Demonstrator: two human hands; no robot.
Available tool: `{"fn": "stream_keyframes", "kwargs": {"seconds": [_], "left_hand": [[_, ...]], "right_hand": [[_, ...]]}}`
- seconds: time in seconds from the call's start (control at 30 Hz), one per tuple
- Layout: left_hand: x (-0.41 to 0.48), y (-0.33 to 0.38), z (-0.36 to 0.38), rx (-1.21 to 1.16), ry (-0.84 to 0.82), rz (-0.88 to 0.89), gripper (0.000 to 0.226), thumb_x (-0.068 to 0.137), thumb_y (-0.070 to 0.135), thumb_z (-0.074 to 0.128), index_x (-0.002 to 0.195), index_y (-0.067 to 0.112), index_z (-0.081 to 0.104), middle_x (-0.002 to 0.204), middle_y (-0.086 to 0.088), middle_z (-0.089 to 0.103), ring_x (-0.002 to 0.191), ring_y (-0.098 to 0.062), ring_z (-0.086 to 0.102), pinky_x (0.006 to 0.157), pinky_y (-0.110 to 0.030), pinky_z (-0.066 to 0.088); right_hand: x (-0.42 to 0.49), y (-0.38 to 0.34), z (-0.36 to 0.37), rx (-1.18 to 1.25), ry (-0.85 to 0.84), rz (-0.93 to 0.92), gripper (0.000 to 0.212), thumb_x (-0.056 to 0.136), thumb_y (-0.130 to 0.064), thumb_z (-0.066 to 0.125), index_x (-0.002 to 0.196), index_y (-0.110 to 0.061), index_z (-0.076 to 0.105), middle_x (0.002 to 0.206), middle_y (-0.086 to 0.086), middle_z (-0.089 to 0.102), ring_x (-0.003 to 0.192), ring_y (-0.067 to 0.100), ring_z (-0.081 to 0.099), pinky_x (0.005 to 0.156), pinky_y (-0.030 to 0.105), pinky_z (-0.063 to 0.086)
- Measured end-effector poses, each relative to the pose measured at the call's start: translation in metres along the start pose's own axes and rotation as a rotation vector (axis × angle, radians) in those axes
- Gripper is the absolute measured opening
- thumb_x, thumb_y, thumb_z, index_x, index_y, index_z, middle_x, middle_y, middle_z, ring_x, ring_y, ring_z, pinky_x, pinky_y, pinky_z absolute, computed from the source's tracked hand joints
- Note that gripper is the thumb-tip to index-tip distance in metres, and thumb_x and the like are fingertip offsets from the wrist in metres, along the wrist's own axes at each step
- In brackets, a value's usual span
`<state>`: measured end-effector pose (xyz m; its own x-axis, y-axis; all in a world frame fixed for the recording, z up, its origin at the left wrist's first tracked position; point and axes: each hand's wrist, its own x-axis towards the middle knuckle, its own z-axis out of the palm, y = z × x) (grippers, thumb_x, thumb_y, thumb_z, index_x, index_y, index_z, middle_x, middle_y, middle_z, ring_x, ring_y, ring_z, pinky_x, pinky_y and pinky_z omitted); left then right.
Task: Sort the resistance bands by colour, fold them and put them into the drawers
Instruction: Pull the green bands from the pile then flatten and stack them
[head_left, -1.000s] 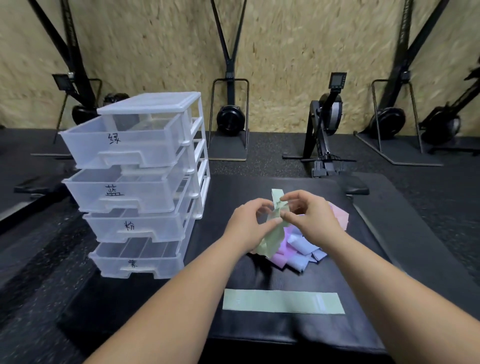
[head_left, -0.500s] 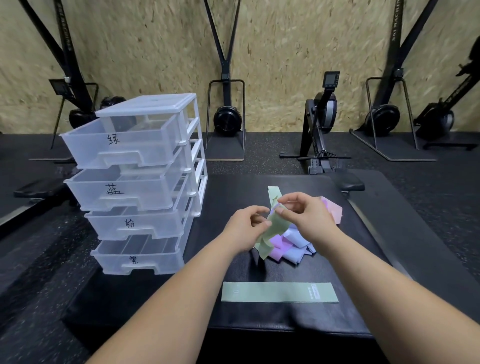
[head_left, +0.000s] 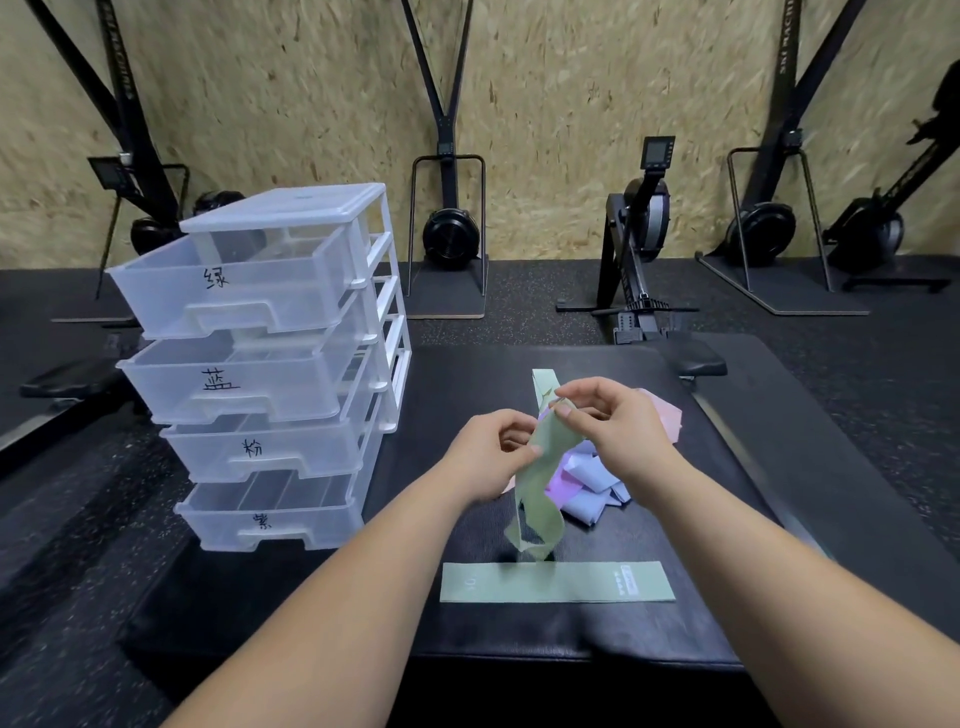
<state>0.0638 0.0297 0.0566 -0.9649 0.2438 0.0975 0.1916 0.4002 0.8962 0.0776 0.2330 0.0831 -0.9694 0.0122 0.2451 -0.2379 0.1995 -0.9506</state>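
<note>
Change: green band lifted off pile, hanging toward 6 o'clock;
Fingers: left hand, right hand pinch it;
Meaning: folding likely next

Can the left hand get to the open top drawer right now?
Probably yes: the top drawer stands pulled out with nothing between it and the left hand, though that hand pinches the green band.

Drawers left of band pile.

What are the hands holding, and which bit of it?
A green band, pinched near its top: the right hand at the upper end, the left hand just below. The rest hangs loose.
</note>
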Motion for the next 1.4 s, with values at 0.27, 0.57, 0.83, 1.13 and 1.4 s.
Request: {"fn": "stream_keyframes", "kwargs": {"seconds": [0.27,0.57,0.83,1.13,1.4], "left_hand": [[0.0,0.0,-0.008,0.061,0.116,-0.008,0.023,0.086,0.019,0.086,0.1,0.031,0.073,0.087,0.008,0.079,0.073,-0.006,0.065,0.067,-0.032,0.057],[-0.002,-0.004,-0.014,-0.018,0.038,-0.015,0.017,0.093,0.019,0.08,0.104,0.031,0.074,0.092,0.002,0.08,0.094,-0.021,0.075,0.076,-0.054,0.065],[0.006,0.003,-0.021,-0.077,0.17,0.051,0.013,0.091,0.013,0.081,0.101,0.021,0.076,0.094,-0.001,0.079,0.079,-0.008,0.067,0.088,-0.03,0.058],[0.002,0.002,-0.021,0.067,0.284,0.022,0.012,0.086,0.031,0.085,0.091,0.03,0.073,0.085,0.008,0.075,0.08,-0.008,0.07,0.082,-0.026,0.059],[-0.006,0.01,-0.012,-0.109,0.216,-0.081,0.025,0.093,0.043,0.076,0.089,0.018,0.078,0.083,0.0,0.079,0.073,-0.018,0.074,0.085,-0.047,0.065]], "right_hand": [[0.0,0.026,-0.008,-0.255,0.063,0.021,0.024,0.097,-0.005,0.07,0.097,-0.029,0.076,0.091,-0.013,0.078,0.086,-0.001,0.071,0.082,0.019,0.05],[-0.002,0.026,0.002,-0.344,0.098,-0.012,0.044,0.099,0.003,0.059,0.087,-0.038,0.072,0.087,-0.02,0.075,0.079,-0.005,0.068,0.072,0.008,0.048],[-0.003,0.02,0.015,-0.588,0.064,-0.162,0.023,0.096,-0.018,0.063,0.105,-0.035,0.075,0.116,-0.02,0.068,0.104,0.005,0.061,0.085,0.025,0.046],[-0.004,0.01,0.025,-0.57,0.065,-0.177,0.011,0.095,-0.033,0.075,0.086,-0.038,0.072,0.077,-0.02,0.073,0.079,0.001,0.067,0.08,0.031,0.055],[-0.02,0.004,0.03,-0.397,-0.165,-0.102,0.013,0.093,-0.038,0.076,0.105,-0.035,0.079,0.095,-0.024,0.078,0.097,-0.005,0.07,0.087,0.023,0.053]]}}
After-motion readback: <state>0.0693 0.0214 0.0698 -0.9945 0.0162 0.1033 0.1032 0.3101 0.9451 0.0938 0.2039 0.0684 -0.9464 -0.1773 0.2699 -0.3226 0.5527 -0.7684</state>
